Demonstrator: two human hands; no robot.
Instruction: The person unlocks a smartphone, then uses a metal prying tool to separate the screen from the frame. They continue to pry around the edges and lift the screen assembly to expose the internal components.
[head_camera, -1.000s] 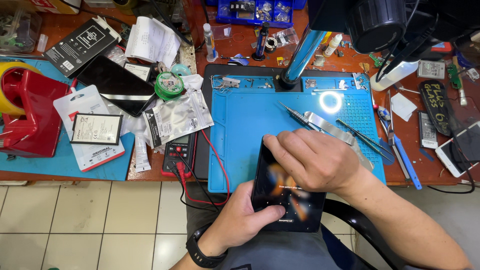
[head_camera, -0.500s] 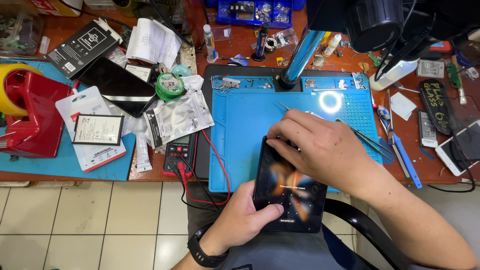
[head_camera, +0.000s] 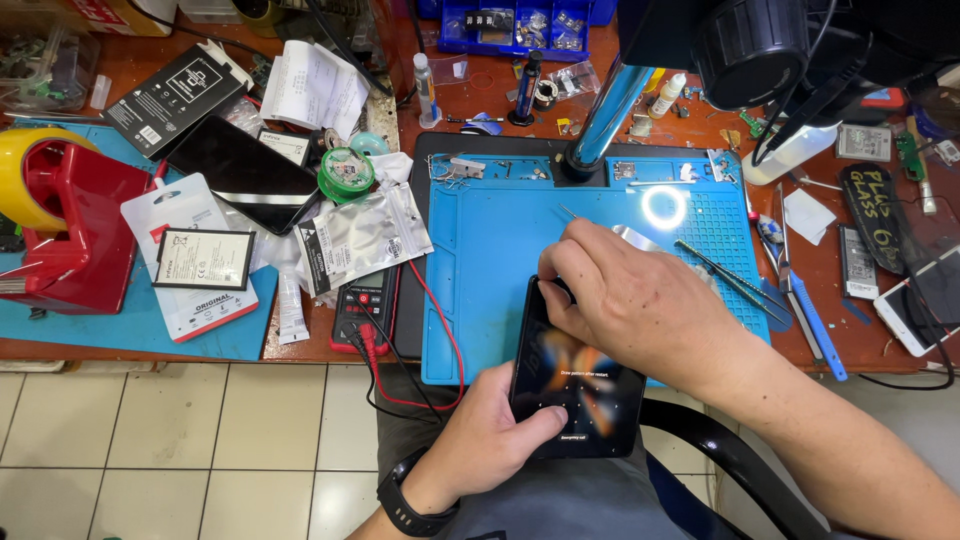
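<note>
Counter (head_camera: 130, 340) first, crowded edge to edge, with the blue work mat (head_camera: 480, 260) spread across its front middle. Over the mat's front edge sits the phone (head_camera: 578, 385), screen lit, tilted toward the person. Left hand (head_camera: 495, 440) grips its lower left corner, thumb lying on the glass. Right hand (head_camera: 630, 300) is closed over the phone's top edge, fingertips curled there; what they pinch, if anything, is hidden. Tweezers (head_camera: 725, 275) lie on the mat near its right edge.
</note>
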